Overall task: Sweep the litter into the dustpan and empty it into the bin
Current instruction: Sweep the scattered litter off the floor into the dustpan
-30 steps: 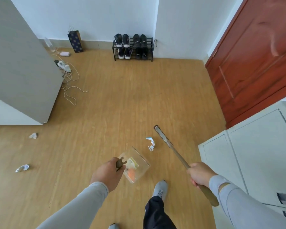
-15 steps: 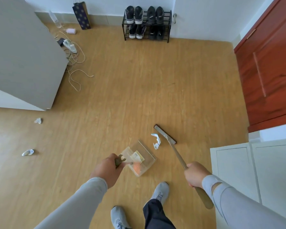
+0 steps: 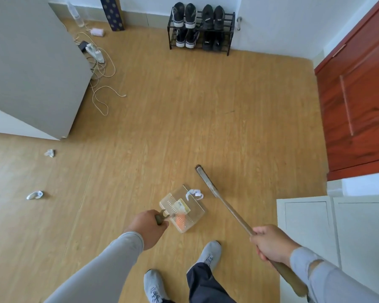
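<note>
Both hands were busy: my left hand (image 3: 148, 226) gripped the handle of the clear dustpan (image 3: 183, 209), fingers wrapped round it, and my right hand (image 3: 270, 243) was closed round the long broom (image 3: 225, 207) partway up its handle. The dustpan sat on the wooden floor (image 3: 184, 119) with a yellow scrap and an orange scrap already inside. A crumpled white paper (image 3: 194, 192) lay right at its open lip, between it and the broom head.

To finish this stroke well, I judged the lip should stay flat on the floor while the broom drew the paper in with a short, low pull, so nothing slid underneath.

Two more bits of litter waited well off to the left: a white wad (image 3: 49, 153) and a shiny wrapper (image 3: 34, 195). I saw no bin. Farther back stood a shoe rack (image 3: 201, 29), loose cables (image 3: 101, 84), a red door (image 3: 359, 95) and white cabinets (image 3: 337, 226).
</note>
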The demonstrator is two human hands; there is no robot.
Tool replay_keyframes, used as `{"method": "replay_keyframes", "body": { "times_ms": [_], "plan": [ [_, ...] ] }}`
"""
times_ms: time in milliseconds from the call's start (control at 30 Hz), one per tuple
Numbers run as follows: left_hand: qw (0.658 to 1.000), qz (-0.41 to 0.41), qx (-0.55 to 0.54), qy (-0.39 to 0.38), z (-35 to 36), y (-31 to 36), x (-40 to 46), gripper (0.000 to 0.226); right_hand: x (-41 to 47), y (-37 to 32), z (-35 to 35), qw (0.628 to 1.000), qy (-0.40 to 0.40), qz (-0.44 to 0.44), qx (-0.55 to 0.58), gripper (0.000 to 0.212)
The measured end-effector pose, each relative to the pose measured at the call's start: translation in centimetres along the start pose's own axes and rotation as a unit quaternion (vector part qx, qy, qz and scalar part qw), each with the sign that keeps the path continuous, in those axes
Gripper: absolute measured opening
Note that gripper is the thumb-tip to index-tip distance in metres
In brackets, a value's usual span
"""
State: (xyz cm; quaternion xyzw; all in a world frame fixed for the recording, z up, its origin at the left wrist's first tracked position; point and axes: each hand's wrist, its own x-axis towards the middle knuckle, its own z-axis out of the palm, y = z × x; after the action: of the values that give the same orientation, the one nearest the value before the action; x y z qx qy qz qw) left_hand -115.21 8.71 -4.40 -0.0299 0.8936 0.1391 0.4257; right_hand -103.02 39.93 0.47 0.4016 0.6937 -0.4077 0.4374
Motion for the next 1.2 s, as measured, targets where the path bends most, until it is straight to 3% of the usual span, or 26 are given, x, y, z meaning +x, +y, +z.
{"method": "replay_keyframes", "body": {
  "times_ms": [233,333,433,567,767,900,1033,1200],
  "plan": [
    [0.996,0.01,-0.07,0.053,-4.4,2.1,-1.3,0.014,-2.9,-2.8,-6.6,0.993,-0.009,0.028,0.114,0.031],
    [0.996,0.011,-0.074,0.051,-5.6,2.9,-1.5,0.021,-4.3,-3.6,-7.5,0.996,0.018,0.0,0.082,0.03],
    [0.998,0.015,-0.036,0.039,-5.7,3.6,0.1,0.028,-3.5,-4.5,-6.5,0.998,0.059,-0.024,0.02,0.016],
    [0.999,0.022,0.016,0.022,-5.1,3.9,2.3,0.023,0.2,-5.3,-4.6,0.996,0.088,-0.019,0.0,0.012],
    [0.999,0.024,0.033,0.023,-5.4,1.7,3.9,0.032,5.0,-5.9,0.2,0.997,0.068,0.017,-0.025,0.043],
    [0.999,0.025,0.022,0.008,-5.2,0.2,4.1,0.031,4.5,-6.2,3.6,0.998,0.009,0.015,-0.065,0.042],
    [1.0,0.021,-0.002,0.009,-5.1,-1.7,3.8,0.031,0.2,-5.9,1.8,0.997,-0.039,0.021,-0.057,0.029],
    [0.999,0.033,-0.017,0.004,-4.7,-2.8,3.1,0.026,-2.9,-5.9,1.1,0.999,-0.002,0.013,-0.052,0.032]
  ]
}}
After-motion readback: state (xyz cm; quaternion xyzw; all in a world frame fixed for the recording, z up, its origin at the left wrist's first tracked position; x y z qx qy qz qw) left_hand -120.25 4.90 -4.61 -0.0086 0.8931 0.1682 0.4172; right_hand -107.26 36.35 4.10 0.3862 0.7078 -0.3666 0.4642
